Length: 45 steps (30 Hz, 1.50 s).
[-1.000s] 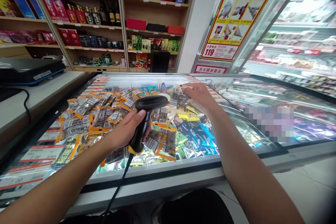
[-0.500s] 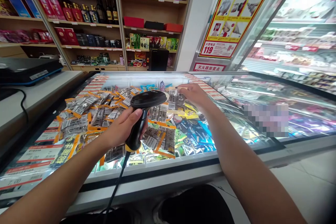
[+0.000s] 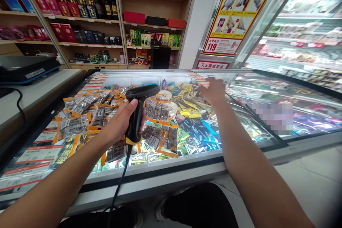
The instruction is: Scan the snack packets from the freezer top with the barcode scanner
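Past the freezer's near rim (image 3: 187, 171), the left hand (image 3: 121, 122) grips a scanner (image 3: 136, 112), right hand (image 3: 215, 91) well apart, hold unclear.

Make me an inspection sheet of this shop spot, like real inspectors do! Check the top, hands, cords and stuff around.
Surface: display chest, price labels along its left side.
Main things: black scanner; orange-edged packets piled at the left and middle.
Clutter: blue packets, yellow packets and round white things beside the pile.
Hands: left hand grips the scanner's handle; right hand is over the far packets, grip unclear.
Cables: black cord runs from the scanner down past the chest's front edge; another cord lies on the left counter.
Surroundings: shelves with boxes and bottles behind; red-and-yellow poster at the right.
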{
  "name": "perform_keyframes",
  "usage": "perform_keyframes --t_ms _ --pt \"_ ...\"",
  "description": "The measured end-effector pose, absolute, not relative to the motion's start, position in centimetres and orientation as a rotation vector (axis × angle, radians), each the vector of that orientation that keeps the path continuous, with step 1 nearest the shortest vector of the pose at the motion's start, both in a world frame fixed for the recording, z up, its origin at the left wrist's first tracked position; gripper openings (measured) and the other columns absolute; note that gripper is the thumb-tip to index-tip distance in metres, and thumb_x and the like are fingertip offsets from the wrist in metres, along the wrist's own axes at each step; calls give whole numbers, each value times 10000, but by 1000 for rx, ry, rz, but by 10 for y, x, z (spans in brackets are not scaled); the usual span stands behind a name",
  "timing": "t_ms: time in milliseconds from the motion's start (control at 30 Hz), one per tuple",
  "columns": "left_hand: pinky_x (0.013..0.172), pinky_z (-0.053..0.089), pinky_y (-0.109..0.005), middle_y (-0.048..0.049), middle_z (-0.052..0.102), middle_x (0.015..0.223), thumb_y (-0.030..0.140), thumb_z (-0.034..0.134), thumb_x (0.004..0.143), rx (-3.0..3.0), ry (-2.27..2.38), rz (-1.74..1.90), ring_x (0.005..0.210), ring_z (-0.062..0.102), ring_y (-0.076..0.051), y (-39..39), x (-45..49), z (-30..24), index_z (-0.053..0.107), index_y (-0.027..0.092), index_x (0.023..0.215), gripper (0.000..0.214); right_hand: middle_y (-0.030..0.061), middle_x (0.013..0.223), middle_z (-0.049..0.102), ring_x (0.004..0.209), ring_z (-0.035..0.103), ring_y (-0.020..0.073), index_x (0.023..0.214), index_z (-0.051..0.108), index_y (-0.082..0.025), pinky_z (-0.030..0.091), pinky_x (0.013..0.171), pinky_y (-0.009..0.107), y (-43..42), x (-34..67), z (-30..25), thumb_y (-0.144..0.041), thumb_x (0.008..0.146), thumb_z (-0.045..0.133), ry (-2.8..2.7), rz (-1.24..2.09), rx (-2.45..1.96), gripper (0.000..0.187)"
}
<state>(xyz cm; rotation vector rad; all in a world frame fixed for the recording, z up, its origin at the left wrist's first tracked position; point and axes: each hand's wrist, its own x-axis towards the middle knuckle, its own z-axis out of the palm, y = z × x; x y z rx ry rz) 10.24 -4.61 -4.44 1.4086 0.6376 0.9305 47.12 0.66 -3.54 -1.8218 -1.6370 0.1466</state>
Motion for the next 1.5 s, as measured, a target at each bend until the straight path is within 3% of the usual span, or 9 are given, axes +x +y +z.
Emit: perform_keyframes --t_ms 100,200,500,733,1000,1200,1333,1433,1500 --pt "431 449 -250 -1 613 627 669 457 927 1417 662 902 458 553 -142 -48 104 -46 554 178 1115 535 95 1092 707 927 663 250 1035 687 -250 504 846 401 4 419 -38 -518 944 550 -1752 339 -1749 314" --pt "436 453 -249 -5 619 637 665 464 926 1429 667 874 463 562 -144 -49 104 -47 548 174 1120 535 88 1111 724 913 662 248 1014 714 -259 505 772 359 -2 378 -45 -586 859 685 -1990 704 -1609 363" --pt "429 449 -241 -7 617 607 664 488 912 1478 746 730 463 567 -147 -54 102 -41 531 191 958 478 -7 689 554 583 509 113 823 634 -211 448 608 268 1 381 -38 -303 870 706 -1331 983 -1359 126" --pt "435 434 -233 -32 630 608 663 487 919 1664 730 594 460 555 -130 -56 98 -41 548 182 736 518 -23 702 501 584 446 95 817 605 -212 404 566 238 1 391 -31 -306 855 693 -1245 951 -1228 134" --pt "452 443 -230 -40 643 609 633 536 911 1681 724 560 492 573 -133 -56 100 -40 589 172 719 502 -22 718 495 584 401 89 811 619 -202 367 550 235 -2 388 -29 -302 822 735 -1247 971 -1197 154" --pt "460 450 -227 -21 642 615 630 534 913 1591 725 638 485 572 -132 -55 99 -42 546 187 835 451 8 735 568 623 479 137 863 656 -205 426 642 300 6 420 -30 -309 863 640 -1301 597 -1490 105" --pt "431 447 -241 -4 617 588 637 514 913 1509 691 720 455 551 -146 -53 100 -40 539 191 992 454 161 1032 677 994 591 279 1004 687 -157 425 930 438 9 461 -33 -240 894 566 -1300 -64 -1881 183" --pt "425 445 -239 -6 616 587 635 508 916 1490 683 739 448 548 -143 -52 101 -39 516 193 979 446 232 1169 644 1219 499 378 1197 634 -124 334 1049 546 11 466 -37 -236 865 630 -1314 -123 -1934 351" --pt "426 446 -237 -7 617 590 629 514 917 1489 691 732 448 552 -141 -52 102 -40 504 194 954 436 176 1124 677 1142 568 341 1181 649 -176 400 1010 505 12 450 -42 -259 864 655 -1441 -42 -1902 328"
